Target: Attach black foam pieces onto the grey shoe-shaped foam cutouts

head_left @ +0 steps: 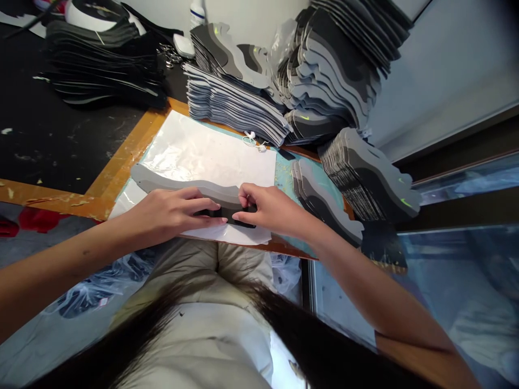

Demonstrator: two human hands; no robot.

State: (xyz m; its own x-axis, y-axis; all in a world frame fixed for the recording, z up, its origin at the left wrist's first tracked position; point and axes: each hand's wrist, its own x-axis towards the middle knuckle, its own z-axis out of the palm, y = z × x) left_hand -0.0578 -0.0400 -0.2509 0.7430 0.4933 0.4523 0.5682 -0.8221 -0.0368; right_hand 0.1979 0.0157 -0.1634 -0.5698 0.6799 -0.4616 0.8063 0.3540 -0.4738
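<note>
A wavy-edged shoe upper piece in light grey, dark grey and black lies across a white sheet at the near edge of the table. My left hand rests over its middle, fingers stretched out and pressing on the black part. At the right end, my right hand has its fingers curled, with thumb and forefinger closed at the piece's dark edge. The fingers partly hide the black part. Just right of my right hand, a few similar upper pieces lie overlapped on the teal mat.
Stacks of grey upper pieces line the back, with a taller pile and another stack on the right. Black pieces are heaped at back left. White earphones lie behind the sheet; scissors lie near a white case.
</note>
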